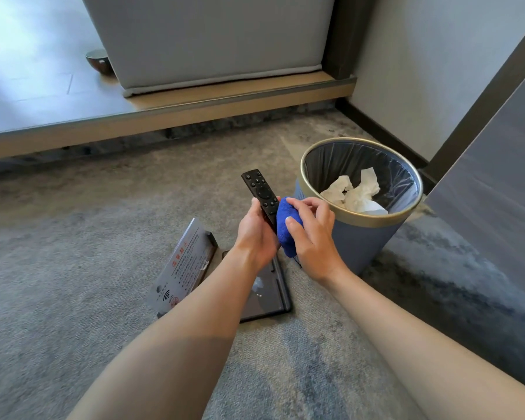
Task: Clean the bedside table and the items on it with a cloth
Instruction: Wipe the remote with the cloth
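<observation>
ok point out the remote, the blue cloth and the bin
remote [263, 191]: head view, on its round button pad
blue cloth [285, 244]: head view, on its lower fold
bin [361, 247]: head view, on its blue front wall

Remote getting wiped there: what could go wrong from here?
1. The left hand grips only the lower end of the remote, so a firm push from the blue cloth in the right hand might knock it loose, perhaps into the open bin beside it.
2. Rubbing over the buttons could press them by accident.
</observation>
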